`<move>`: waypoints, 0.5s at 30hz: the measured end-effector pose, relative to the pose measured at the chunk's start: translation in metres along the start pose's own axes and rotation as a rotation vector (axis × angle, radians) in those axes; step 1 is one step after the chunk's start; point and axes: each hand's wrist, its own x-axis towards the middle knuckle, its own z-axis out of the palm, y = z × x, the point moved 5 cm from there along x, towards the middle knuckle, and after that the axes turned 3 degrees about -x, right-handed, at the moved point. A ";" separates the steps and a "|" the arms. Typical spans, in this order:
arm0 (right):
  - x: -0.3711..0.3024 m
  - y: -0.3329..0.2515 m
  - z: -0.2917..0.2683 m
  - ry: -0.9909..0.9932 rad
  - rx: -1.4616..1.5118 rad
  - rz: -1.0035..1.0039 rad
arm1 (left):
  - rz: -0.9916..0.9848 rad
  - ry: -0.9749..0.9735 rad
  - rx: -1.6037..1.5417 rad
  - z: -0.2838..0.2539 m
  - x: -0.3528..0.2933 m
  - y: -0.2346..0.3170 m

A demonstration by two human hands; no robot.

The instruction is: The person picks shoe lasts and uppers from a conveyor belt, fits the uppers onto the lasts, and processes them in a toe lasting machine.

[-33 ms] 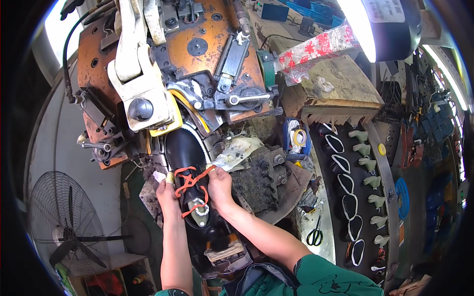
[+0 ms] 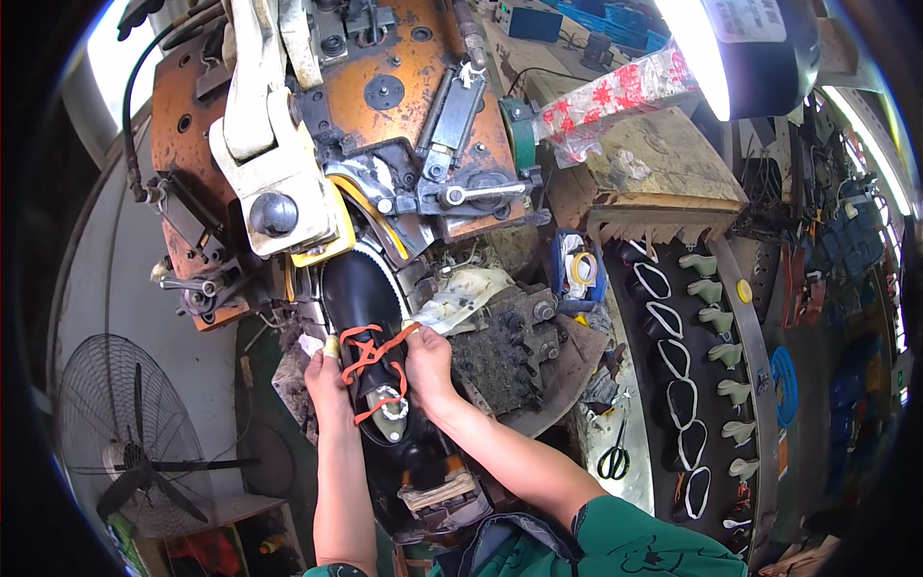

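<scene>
A black shoe upper [image 2: 354, 293] sits on a grey-green last [image 2: 389, 423], its toe under the pad of a lasting machine [image 2: 288, 207]. Orange laces [image 2: 363, 358] criss-cross its front, and white trim rings the heel opening. My left hand [image 2: 329, 383] grips the left side of the upper with closed fingers. On the opposite side, my right hand [image 2: 429, 363] pinches the upper's edge beside a lace. Yellowish covers show on some fingertips. The undersides of the upper and some fingers are hidden.
To the right, a dark conveyor [image 2: 644, 385] carries several white-rimmed shoe pieces and grey-green lasts. Scissors [image 2: 613, 462] lie on its near ledge. A caged fan [image 2: 130, 452] stands at lower left. A bright lamp [image 2: 740, 58] hangs at upper right, near a wooden box [image 2: 654, 163].
</scene>
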 end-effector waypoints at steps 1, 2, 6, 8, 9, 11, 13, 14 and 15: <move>-0.001 -0.003 0.000 0.001 -0.026 0.031 | -0.014 0.000 0.024 0.003 -0.002 0.003; 0.001 0.001 -0.002 0.001 -0.024 0.030 | -0.014 -0.002 0.025 0.006 -0.003 0.003; 0.023 0.019 -0.020 0.001 -0.059 -0.035 | 0.004 0.028 -0.017 0.011 -0.006 -0.010; 0.021 0.018 -0.022 -0.022 -0.074 -0.069 | 0.014 0.060 -0.035 0.014 -0.017 -0.009; 0.019 0.018 -0.023 -0.023 -0.076 -0.074 | 0.017 0.053 -0.063 0.008 -0.017 -0.015; 0.013 0.012 -0.016 -0.034 -0.070 -0.079 | 0.032 0.047 -0.088 -0.004 -0.014 -0.023; 0.012 0.013 -0.012 -0.019 -0.068 -0.040 | 0.045 -0.004 -0.107 -0.009 -0.010 -0.024; 0.013 0.012 -0.014 -0.019 -0.102 -0.045 | 0.041 0.008 -0.100 -0.009 -0.009 -0.024; 0.013 0.012 -0.015 -0.008 -0.133 -0.045 | 0.024 -0.010 -0.071 -0.015 0.000 -0.029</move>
